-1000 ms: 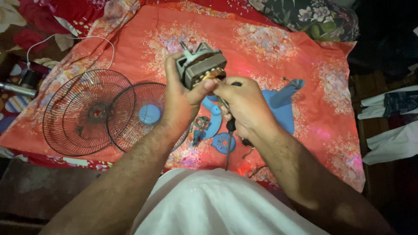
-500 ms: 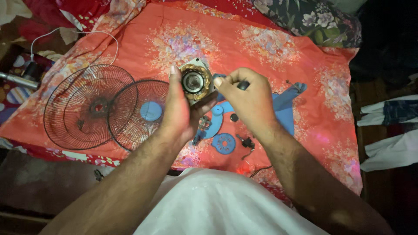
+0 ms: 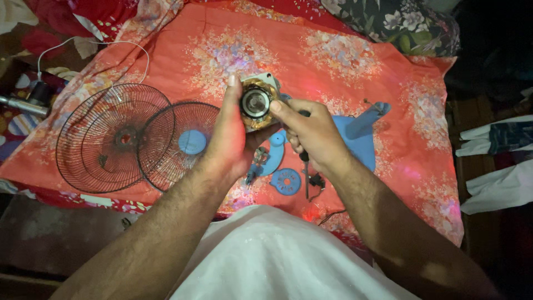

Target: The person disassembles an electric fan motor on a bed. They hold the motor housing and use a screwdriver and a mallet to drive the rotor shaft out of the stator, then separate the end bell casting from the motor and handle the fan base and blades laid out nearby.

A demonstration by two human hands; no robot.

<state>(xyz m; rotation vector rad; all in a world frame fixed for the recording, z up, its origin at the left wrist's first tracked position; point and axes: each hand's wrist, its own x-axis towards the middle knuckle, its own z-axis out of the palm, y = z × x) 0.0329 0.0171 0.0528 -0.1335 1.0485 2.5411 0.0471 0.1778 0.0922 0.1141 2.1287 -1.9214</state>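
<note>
Left hand (image 3: pixel 230 141) grips a small fan motor (image 3: pixel 257 103) from its left side, thumb pointing up along the casing and fingers wrapped behind it, so the round face with its copper windings and central bearing is turned toward the camera. Right hand (image 3: pixel 312 133) is closed around a dark tool handle (image 3: pixel 303 157) while its thumb presses against the right edge of the motor. Both hands hold the motor in the air above the middle of an orange flowered cloth (image 3: pixel 355 61). On the cloth, toward its left edge, lie two black wire fan guards (image 3: pixel 114 139), overlapping. Under the hands lie a blue fan housing (image 3: pixel 360 136), a small round blue cap (image 3: pixel 286 181) and a few dark small parts near the cloth's near edge.
</note>
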